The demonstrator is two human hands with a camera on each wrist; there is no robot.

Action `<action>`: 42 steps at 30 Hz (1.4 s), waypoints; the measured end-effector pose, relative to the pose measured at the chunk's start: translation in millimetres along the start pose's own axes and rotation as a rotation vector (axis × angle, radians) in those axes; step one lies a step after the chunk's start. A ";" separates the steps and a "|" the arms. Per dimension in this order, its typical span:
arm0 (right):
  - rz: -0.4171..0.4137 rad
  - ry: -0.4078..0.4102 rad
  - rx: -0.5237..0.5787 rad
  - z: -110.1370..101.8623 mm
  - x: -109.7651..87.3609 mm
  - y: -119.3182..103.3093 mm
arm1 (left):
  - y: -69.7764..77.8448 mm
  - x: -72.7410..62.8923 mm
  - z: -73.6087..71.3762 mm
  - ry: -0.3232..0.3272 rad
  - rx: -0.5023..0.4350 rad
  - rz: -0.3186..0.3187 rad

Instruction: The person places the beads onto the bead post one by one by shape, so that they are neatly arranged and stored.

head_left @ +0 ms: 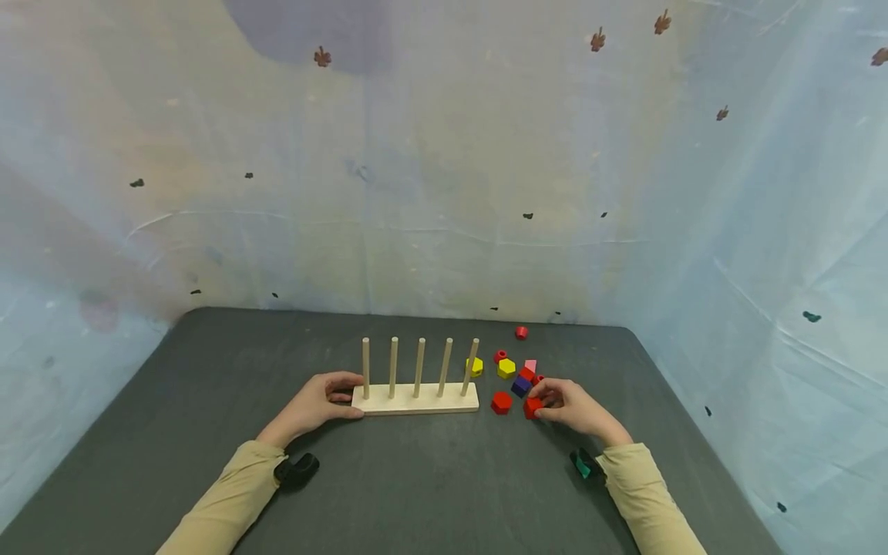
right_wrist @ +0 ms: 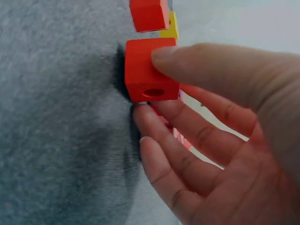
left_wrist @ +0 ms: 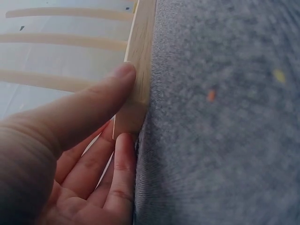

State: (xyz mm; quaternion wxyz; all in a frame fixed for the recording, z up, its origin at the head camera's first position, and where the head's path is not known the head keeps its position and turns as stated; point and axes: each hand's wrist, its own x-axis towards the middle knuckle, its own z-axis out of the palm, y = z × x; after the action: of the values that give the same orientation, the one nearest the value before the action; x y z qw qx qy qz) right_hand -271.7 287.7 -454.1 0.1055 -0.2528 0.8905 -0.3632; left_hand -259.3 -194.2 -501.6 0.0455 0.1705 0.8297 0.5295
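Rack and red block, both held by hand.
The left hand [head_left: 312, 405] grips the left end of the five-peg rack [head_left: 416, 400] on the tabletop [head_left: 430, 493], thumb on its front, fingers round the end. The right hand [head_left: 579, 410] pinches the red block [head_left: 532, 408] between thumb and fingers, right of the rack, near a red hexagon [head_left: 501, 402] and a blue block [head_left: 521, 386]; a yellow hexagon [head_left: 506, 368] lies farther back.

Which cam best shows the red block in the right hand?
Right wrist: the red block appears close up with its hole showing, though the right hand covers part. Head shows it small, at the fingertips. Left wrist doesn't show it.
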 end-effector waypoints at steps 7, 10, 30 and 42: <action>0.029 0.011 0.046 -8.5 -1.9 -8.1 | -2.2 1.1 0.0 0.000 0.025 0.004; 0.008 0.035 0.058 -14.9 -0.4 -15.7 | -2.3 1.5 -0.2 -0.001 0.026 0.010; -0.169 0.238 0.191 -27.3 38.5 -84.7 | 6.2 5.9 1.9 0.057 0.066 -0.042; -0.283 0.298 0.223 -25.8 56.8 -167.0 | 8.2 13.9 8.8 0.105 0.107 -0.001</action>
State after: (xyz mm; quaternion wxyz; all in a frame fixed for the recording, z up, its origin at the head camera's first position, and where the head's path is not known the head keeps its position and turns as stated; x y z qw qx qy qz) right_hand -267.2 171.5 -319.0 -0.0519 -0.3056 0.8064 -0.5037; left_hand -268.2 -179.0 -496.7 -0.0072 0.1441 0.8583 0.4925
